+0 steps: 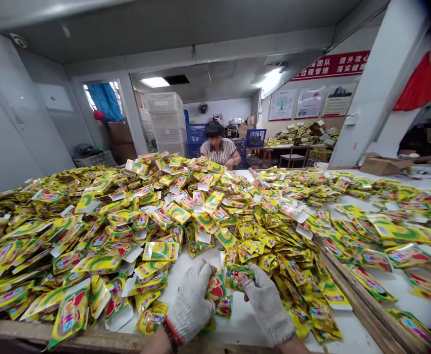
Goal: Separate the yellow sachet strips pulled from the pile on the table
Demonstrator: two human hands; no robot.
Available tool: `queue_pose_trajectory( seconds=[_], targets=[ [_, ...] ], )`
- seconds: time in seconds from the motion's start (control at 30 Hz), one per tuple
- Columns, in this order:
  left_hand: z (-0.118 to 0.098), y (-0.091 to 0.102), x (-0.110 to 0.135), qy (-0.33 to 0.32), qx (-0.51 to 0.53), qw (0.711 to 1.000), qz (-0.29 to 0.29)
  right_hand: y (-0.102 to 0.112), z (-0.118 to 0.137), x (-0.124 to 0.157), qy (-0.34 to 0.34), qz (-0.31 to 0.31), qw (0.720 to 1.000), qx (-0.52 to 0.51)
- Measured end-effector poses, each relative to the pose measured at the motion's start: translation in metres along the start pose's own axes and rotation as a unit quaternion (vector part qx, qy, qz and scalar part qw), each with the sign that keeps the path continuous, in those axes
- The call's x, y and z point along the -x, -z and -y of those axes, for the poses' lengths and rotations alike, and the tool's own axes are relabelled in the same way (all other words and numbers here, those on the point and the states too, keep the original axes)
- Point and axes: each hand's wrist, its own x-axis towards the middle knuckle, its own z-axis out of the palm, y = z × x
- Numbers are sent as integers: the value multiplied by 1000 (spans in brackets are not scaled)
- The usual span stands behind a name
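My left hand (193, 300), in a white knit glove with bare fingertips, is closed on a small flat carton (215, 286) printed yellow, green and red. Just right of it, my right hand (266, 304), gloved the same way, pinches a shiny green and yellow sachet (238, 276) near the carton's upper end. Another sachet (224, 306) lies on the white tabletop (243, 319) below and between my hands. Loose sachets (252, 241) are heaped beyond and to the right of my right hand. Flat cartons (159, 250), several with white end flaps out, are piled to my left.
A wooden strip (348, 295) runs along the table at right, with more cartons (403, 228) past it. Across the heap sits a person (220, 150) in a striped top. An opened cardboard box (385, 163) stands far right. Stacked white crates (165, 123) rise behind.
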Motion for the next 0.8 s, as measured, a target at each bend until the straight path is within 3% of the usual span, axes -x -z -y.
queue_pose_trajectory(
  seconds=[0.17, 0.33, 0.4, 0.47, 0.57, 0.7, 0.8],
  targets=[
    [-9, -3, 21, -12, 42, 999, 0, 18, -3, 0, 88, 83, 988, 90],
    [-16, -18, 27, -45, 45, 998, -28, 29, 6, 3, 114, 183, 967, 134],
    [-15, -30, 29, -78, 44, 994, -60, 27, 8, 5, 119, 179, 968, 133],
    [-14, -43, 30, -99, 29, 988, -116, 22, 8, 8, 116, 138, 973, 147],
    [-16, -51, 31, -101, -10, 976, -194, 16, 7, 15, 116, 108, 966, 203],
    [-24, -44, 32, -89, -64, 979, -174, 20, 2, 18, 81, 171, 959, 211],
    [-29, -40, 32, -103, -76, 981, -146, 23, -1, 17, 85, 152, 964, 203]
  ],
)
